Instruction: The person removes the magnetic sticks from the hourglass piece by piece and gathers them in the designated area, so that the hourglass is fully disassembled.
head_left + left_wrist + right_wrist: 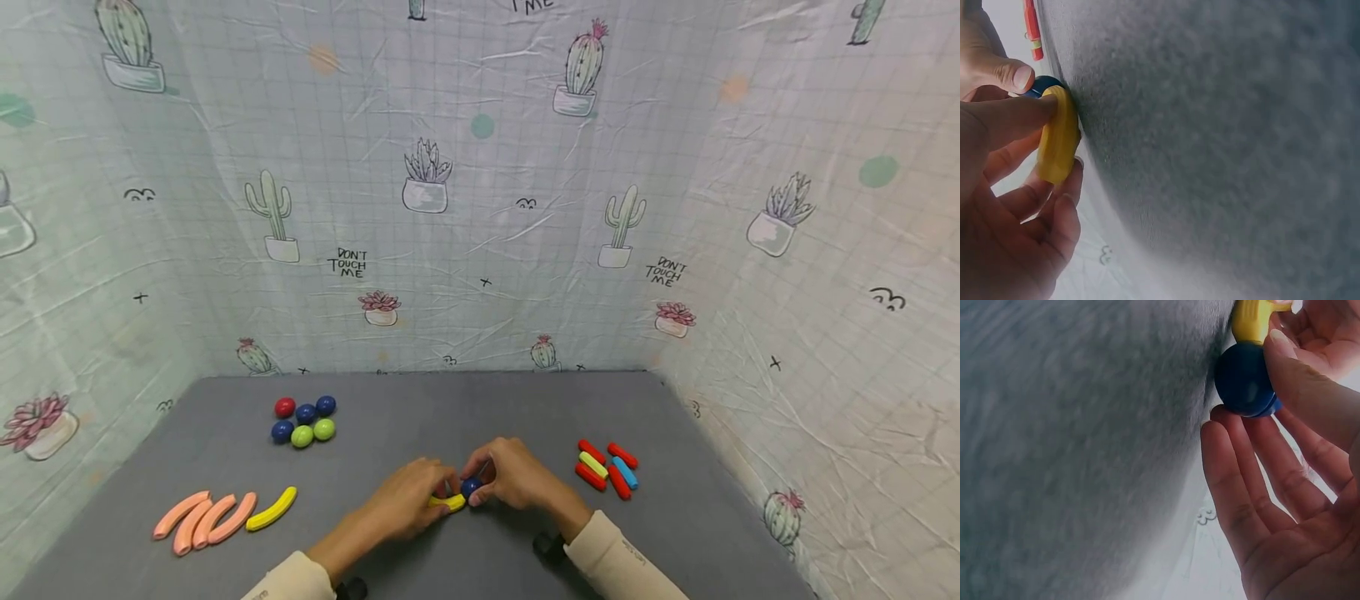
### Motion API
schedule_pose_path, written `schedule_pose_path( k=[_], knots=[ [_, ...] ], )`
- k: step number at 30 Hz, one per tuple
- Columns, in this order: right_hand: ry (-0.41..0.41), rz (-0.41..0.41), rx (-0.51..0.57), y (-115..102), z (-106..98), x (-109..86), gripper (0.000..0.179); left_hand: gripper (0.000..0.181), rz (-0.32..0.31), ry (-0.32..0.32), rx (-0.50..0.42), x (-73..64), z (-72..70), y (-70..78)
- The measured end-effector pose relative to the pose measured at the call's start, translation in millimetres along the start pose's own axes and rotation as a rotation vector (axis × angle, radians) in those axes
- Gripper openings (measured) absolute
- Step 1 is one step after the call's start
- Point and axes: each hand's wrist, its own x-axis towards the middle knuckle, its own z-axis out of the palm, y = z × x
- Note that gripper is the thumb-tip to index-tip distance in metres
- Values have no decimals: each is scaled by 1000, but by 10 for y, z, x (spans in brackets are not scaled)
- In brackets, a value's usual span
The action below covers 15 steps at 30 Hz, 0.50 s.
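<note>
My left hand pinches a curved yellow piece between thumb and fingers, low over the grey table. Facing it, my right hand holds a dark blue ball between its thumb and fingers. The ball meets the right end of the yellow piece, as the right wrist view shows. Both hands work close together near the middle of the table.
Red, blue and green balls sit at the back left. Pink curved pieces and another yellow curved piece lie front left. Short red, yellow and blue sticks lie on the right. A patterned cloth hangs behind the table.
</note>
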Motion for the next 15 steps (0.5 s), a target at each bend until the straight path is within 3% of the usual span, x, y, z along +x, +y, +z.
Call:
schedule_pose_path(
  k=[8,12,15],
  knots=[
    [2,6,7,-4,38,28,27,30,-68,-111,-91,-159,-120,-161],
    [6,7,6,15,47,34,27,25,-180,-127,-108,-377,-270,-356],
    [14,6,12,27,45,34,27,25,-296,-114,-57,-570,-411,-504]
  ],
)
